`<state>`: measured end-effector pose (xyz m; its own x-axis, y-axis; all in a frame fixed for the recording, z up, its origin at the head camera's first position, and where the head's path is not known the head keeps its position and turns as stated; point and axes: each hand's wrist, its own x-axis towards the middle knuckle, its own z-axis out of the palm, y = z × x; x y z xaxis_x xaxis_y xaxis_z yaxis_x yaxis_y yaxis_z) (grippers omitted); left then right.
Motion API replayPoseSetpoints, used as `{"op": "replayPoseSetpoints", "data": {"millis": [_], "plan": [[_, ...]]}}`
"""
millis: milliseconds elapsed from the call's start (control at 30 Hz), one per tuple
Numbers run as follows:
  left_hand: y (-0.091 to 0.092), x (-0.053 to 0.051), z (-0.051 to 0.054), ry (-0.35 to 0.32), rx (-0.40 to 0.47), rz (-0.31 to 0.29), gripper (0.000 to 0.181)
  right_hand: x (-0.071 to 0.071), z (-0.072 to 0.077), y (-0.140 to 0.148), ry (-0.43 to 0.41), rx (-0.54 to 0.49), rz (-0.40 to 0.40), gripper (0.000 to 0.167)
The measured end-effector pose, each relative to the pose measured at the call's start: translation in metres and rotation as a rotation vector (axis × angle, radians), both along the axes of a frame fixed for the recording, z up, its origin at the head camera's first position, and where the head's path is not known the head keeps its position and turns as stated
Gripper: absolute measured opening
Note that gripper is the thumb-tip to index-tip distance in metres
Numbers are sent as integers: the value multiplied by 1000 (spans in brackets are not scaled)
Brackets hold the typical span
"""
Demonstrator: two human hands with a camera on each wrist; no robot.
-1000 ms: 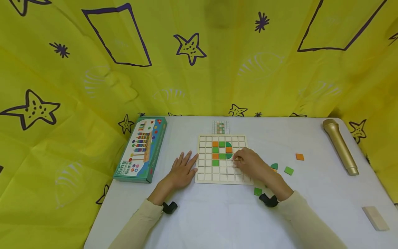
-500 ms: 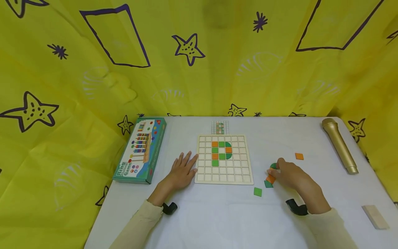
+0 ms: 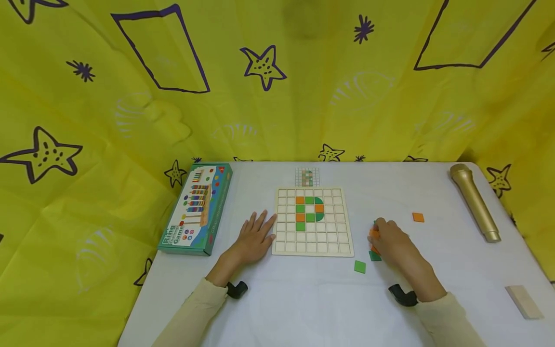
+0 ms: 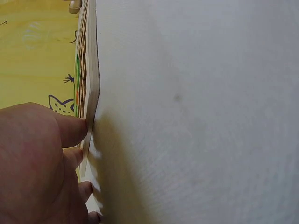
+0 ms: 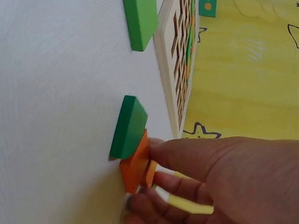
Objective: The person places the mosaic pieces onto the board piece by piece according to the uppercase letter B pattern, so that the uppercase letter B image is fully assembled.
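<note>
A wooden grid board [image 3: 318, 246] lies mid-table, with orange and green tiles [image 3: 300, 217] set in it in the form of a P. My left hand [image 3: 253, 241] rests flat beside the board, fingers spread, its thumb and fingertips against the edge [image 4: 91, 88] in the left wrist view. Right of the board, my right hand [image 3: 396, 243] is over a small cluster of loose tiles and pinches a small orange tile [image 5: 149, 173] between thumb and fingers. Under it lies another orange tile [image 5: 134, 165], touching a dark green tile [image 5: 128, 126]. The hand partly hides the cluster.
A pattern card [image 3: 307, 177] lies behind the board. A light green tile [image 3: 360, 266] and an orange tile [image 3: 418, 217] lie loose. At left is a game box [image 3: 195, 209]. A gold microphone [image 3: 474, 202] and a wooden block [image 3: 523, 301] are at right.
My right hand has left the board's right side for the loose tiles, then shifted slightly left with an orange tile at its fingertips. The left hand stays in place.
</note>
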<state>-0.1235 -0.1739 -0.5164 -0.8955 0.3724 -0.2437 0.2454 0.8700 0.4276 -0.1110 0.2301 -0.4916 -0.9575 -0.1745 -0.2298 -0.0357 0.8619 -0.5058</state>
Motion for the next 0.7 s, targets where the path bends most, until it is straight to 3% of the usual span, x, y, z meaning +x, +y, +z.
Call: {"op": "replayPoseSetpoints", "data": {"millis": [300,433,700], "plan": [[1,0,0,6,-7,4,62,-10,4,12,-51,-104,78,39],[1,0,0,5,-6,7,62,-16,-2,14,-16,-124,97,29],[0,-1,-1,5,-7,6,63,-18,-10,9,34,-129,68,28]]}}
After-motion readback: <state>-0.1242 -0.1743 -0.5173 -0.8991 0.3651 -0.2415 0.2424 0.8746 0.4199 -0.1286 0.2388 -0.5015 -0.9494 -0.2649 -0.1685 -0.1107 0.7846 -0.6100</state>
